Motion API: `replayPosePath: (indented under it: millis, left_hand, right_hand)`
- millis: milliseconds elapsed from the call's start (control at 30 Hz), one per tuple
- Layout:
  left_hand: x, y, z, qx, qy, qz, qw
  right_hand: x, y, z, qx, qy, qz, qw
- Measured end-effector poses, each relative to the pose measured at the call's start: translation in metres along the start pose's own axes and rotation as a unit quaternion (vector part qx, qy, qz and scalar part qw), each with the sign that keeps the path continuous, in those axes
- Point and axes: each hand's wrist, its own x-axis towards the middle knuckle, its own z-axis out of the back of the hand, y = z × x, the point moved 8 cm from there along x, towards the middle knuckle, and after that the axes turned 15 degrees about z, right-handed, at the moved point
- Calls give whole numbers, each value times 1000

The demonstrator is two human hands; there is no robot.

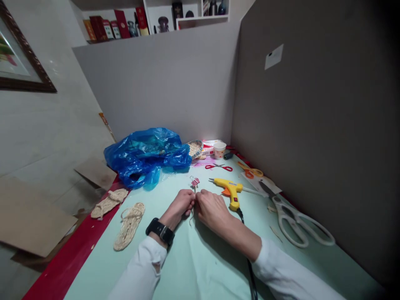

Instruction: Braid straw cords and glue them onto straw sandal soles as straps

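Observation:
Near the middle of the pale green table my left hand (183,203) and my right hand (211,207) meet, both with closed fingers. Between them they pinch a thin strand of straw cord (191,217), whose loose end hangs below the fingers. Just beyond the fingertips a pink binder clip (195,182) lies at the far end of the strand. A black watch is on my left wrist. To the right of my right hand lies a yellow glue gun (230,189). Two woven straw sandals, one nearer (129,227) and one farther (109,203), lie at the left.
A blue plastic bag (150,154) fills the back left. Red scissors (218,167), a paper cup (219,150) and a woven basket (195,148) are at the back. Large white-handled scissors (292,221) and orange scissors (251,169) lie right, beside a grey partition (296,125).

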Motion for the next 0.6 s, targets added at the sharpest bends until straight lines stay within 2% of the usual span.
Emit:
replayPosePath:
  millis: [167,333,433,600]
  left_hand:
    - [-4,-1,0,11,7,2,1000]
    - [-2,-2,-1,18,9,-4,1000]
    - [-2,-2,-1,25,11,-6,1000]
    - [-3,-3,-1,52,7,-6,999]
  right_hand:
    - [0,-2,5,25,3,7,1000]
    - [3,-29,19,63,-22,-26,997]
    - [9,-41,7,109,1,-32,994]
    - [23,-42,-22,189,49,-29,980]
